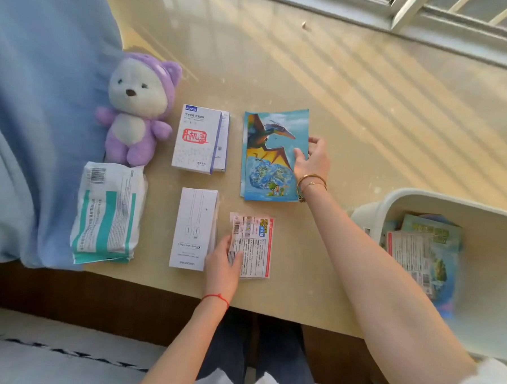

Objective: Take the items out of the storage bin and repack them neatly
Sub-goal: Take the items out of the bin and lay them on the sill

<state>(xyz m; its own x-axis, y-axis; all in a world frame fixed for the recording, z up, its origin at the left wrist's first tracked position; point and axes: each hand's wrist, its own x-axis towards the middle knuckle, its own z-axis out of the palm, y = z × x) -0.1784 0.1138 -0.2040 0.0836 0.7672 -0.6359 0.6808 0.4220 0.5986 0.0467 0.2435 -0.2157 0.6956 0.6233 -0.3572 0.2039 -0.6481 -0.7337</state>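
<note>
Right hand: pinches the right edge of the dinosaur book, flat on the counter.
Left hand: fingers straight, pressing the leaflet's left edge at 6 o'clock of the book.
Bin: at 3 o'clock, two booklets inside.
Laid out: two white boxes and a tissue pack at 9 o'clock, plush bear at 10 o'clock.

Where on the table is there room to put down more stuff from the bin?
The widest bare patch is the far side of the table, between the dinosaur book and the window. There is also bare table between the book and the white bin. The left side, near the plush bear and the boxes, is crowded.
</note>
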